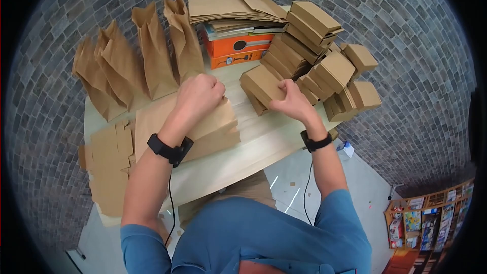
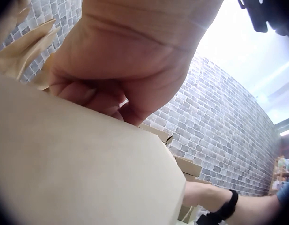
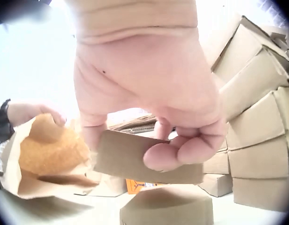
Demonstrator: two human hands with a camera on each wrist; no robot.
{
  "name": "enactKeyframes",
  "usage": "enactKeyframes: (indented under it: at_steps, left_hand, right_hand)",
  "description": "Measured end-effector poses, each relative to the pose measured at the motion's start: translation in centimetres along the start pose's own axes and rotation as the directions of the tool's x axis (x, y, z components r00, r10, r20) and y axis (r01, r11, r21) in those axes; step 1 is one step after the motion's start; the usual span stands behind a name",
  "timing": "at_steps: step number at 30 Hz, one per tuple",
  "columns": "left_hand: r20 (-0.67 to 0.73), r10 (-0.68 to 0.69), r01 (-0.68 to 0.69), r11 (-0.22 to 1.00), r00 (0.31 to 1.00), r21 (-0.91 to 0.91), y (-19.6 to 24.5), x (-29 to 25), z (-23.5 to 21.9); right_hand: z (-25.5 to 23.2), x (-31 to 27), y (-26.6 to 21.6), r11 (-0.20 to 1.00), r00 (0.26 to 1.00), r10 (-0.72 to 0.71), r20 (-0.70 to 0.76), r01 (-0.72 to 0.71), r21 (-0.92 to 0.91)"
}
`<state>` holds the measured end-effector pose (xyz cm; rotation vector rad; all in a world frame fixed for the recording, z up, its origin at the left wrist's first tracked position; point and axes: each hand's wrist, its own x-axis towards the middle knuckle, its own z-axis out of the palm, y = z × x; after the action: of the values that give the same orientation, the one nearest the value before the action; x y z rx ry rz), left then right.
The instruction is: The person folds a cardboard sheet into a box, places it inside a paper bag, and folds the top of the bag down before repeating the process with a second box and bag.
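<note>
My left hand [image 1: 199, 94] grips the upper edge of a brown paper bag [image 1: 167, 116] that lies on its side. In the left wrist view its curled fingers [image 2: 100, 96] are at the bag's edge, and the right wrist view shows the bag's mouth [image 3: 50, 150] gaping. With thumb and fingers, my right hand [image 1: 295, 104] holds a small flat cardboard box [image 3: 128, 157] by its sides. Below that box is another cardboard box [image 3: 168, 206] on the table.
Several paper bags [image 1: 152, 50] stand upright at the back left. Flattened cardboard [image 1: 109, 167] lies at the left. Orange boxes [image 1: 228, 46] carry stacked flat sheets [image 1: 223, 7] at the back. Piled cardboard boxes [image 1: 332, 71] fill the right side.
</note>
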<state>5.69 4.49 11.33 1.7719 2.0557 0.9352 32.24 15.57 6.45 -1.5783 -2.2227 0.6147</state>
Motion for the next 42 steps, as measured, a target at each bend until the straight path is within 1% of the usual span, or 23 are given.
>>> enactKeyframes:
  at_steps: [2, 6, 8, 9, 11, 12, 13, 14, 15, 16, 18, 19, 20, 22, 25, 29, 32, 34, 35, 37, 38, 40, 42]
  left_hand:
    - [0.003, -0.008, 0.008, 1.000, 1.000, 0.014, -0.1, 0.2, 0.2]
    - [0.017, 0.006, -0.007, 0.998, 1.000, 0.055, 0.0, 0.2, 0.5]
    - [0.019, 0.005, -0.006, 0.998, 1.000, 0.068, 0.0, 0.2, 0.9]
    - [0.025, 0.004, -0.006, 0.997, 1.000, 0.079, 0.0, 0.1, 1.0]
    - [0.025, 0.012, -0.014, 0.997, 1.000, 0.070, -0.1, 0.1, 1.3]
    - [0.030, 0.025, -0.026, 0.998, 0.999, 0.060, -0.1, 0.0, 1.4]
    - [0.033, 0.026, -0.028, 0.998, 0.999, 0.063, 0.0, -0.1, 1.5]
    - [0.040, 0.018, -0.020, 0.999, 0.999, 0.048, 0.0, -0.1, 1.3]
    - [0.043, 0.010, -0.011, 0.999, 0.999, 0.033, 0.0, -0.1, 1.0]
    - [0.044, 0.011, -0.013, 0.999, 0.999, 0.036, 0.0, -0.2, 0.8]
    - [0.059, -0.017, 0.017, 1.000, 0.998, -0.004, -0.1, -0.3, 0.5]
    - [0.060, -0.017, 0.017, 1.000, 0.998, -0.006, -0.1, -0.3, 0.4]
    - [0.056, -0.017, 0.017, 1.000, 0.998, -0.004, 0.1, -0.4, 0.4]
    - [0.067, -0.001, 0.001, 1.000, 0.998, -0.004, 0.4, -0.4, 0.6]
    - [0.089, 0.003, -0.006, 1.000, 0.996, 0.024, 0.8, -0.5, 1.0]
    - [0.096, 0.013, -0.021, 0.996, 0.995, 0.090, 0.8, -0.7, 1.0]
    - [0.097, 0.005, -0.014, 0.996, 0.995, 0.093, 0.8, -0.8, 0.7]
    - [0.083, 0.006, -0.014, 0.995, 0.997, 0.095, 0.8, -0.8, 0.4]
    - [0.080, 0.008, -0.015, 0.996, 0.997, 0.087, 0.8, -0.8, 0.3]
    - [0.081, 0.005, -0.011, 0.997, 0.997, 0.076, 0.5, -0.7, 0.4]
    - [0.091, 0.007, -0.015, 0.997, 0.996, 0.080, 0.2, -0.5, 0.7]
    - [0.105, 0.019, -0.028, 0.996, 0.994, 0.084, 0.1, -0.2, 1.2]
    - [0.078, 0.037, -0.048, 0.990, 0.996, 0.134, 0.2, -0.1, 1.4]
  right_hand:
    - [-1.8, -0.7, -0.2, 0.955, 0.948, -0.281, 0.150, 0.262, 0.138]
    - [-3.5, -0.9, -2.4, 0.908, 0.847, -0.396, 0.355, 0.419, 0.013]
    - [-3.1, -0.4, -4.2, 0.843, 0.730, -0.424, 0.536, 0.534, -0.062]
    - [-2.2, 0.2, -4.7, 0.840, 0.727, -0.430, 0.536, 0.540, -0.060]
    - [0.3, 1.1, -5.7, 0.703, 0.574, -0.665, 0.478, 0.696, 0.143]
    - [1.2, 1.1, -6.6, 0.704, 0.575, -0.665, 0.476, 0.695, 0.145]
    - [2.0, 0.8, -7.8, 0.747, 0.605, -0.665, 0.439, 0.527, 0.404]
    - [2.3, 0.8, -8.5, 0.705, 0.640, -0.653, 0.405, 0.319, 0.634]
    - [3.8, 1.6, -7.2, 0.732, 0.724, -0.579, 0.375, 0.259, 0.630]
    - [4.3, 2.1, -5.9, 0.730, 0.725, -0.579, 0.372, 0.259, 0.633]
    - [3.6, 2.8, -2.9, 0.884, 0.864, -0.441, 0.242, 0.371, 0.286]
    - [2.8, 2.1, -2.1, 0.921, 0.913, -0.387, 0.131, 0.389, 0.005]
    - [2.7, 1.8, -1.9, 0.923, 0.915, -0.382, 0.132, 0.385, 0.004]
    - [2.3, 0.9, -1.5, 0.928, 0.998, 0.021, 0.058, 0.002, -0.373]
    - [4.3, 1.4, 0.4, 0.930, 0.987, 0.104, 0.123, -0.053, -0.363]
    - [5.5, 1.6, 0.7, 0.940, 0.982, 0.100, 0.160, -0.041, -0.339]
    - [5.4, 1.8, 1.6, 0.962, 0.993, 0.084, 0.083, -0.060, -0.267]
    - [4.0, 1.2, 3.0, 0.988, 0.980, -0.144, 0.138, 0.135, 0.070]
    - [2.8, 0.7, 2.8, 0.987, 0.978, -0.153, 0.144, 0.144, 0.069]
    - [0.3, -0.7, 2.1, 0.932, 0.895, -0.344, 0.283, 0.289, 0.219]
    - [-0.2, -0.8, 1.8, 0.933, 0.896, -0.340, 0.286, 0.285, 0.218]
    - [-1.0, -0.7, 1.2, 0.825, 0.764, -0.565, 0.311, 0.531, 0.194]
    - [-1.6, -0.6, -1.0, 0.817, 0.728, -0.569, 0.382, 0.554, 0.161]
